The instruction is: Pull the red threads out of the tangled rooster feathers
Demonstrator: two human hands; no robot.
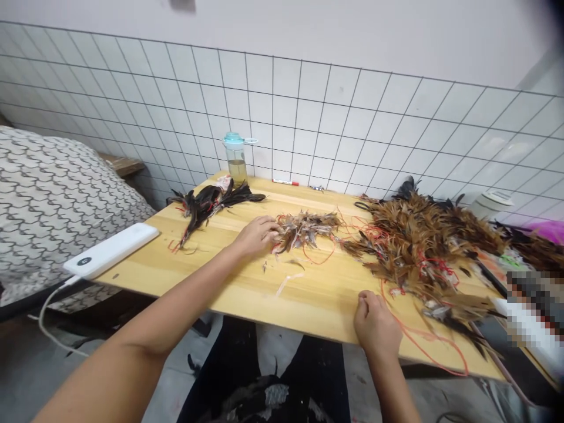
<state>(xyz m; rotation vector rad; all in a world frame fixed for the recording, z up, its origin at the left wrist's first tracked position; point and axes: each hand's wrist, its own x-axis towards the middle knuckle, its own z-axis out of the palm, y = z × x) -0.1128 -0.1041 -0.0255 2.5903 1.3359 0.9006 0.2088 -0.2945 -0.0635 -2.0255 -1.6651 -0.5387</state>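
In the head view my left hand point(259, 236) is at the left end of a brown and grey feather strip point(311, 228) in the middle of the table. Its fingers curl down onto the feathers, and the fingertips are partly hidden. My right hand point(378, 322) rests closed by the table's front edge, thumb against the curled fingers; whatever is inside them is hidden. Red string point(319, 258) loops out from the strip. A large pile of brown feathers point(423, 229) with red string lies just beyond my right hand.
Black feathers point(207, 202) lie at the table's left, near a blue-lidded bottle point(237, 161). A red and white marker point(285, 183) lies at the back. A white power bank point(112, 251) with a cable sits at the left edge. A wire grid point(286, 117) stands behind the wooden table point(247, 288).
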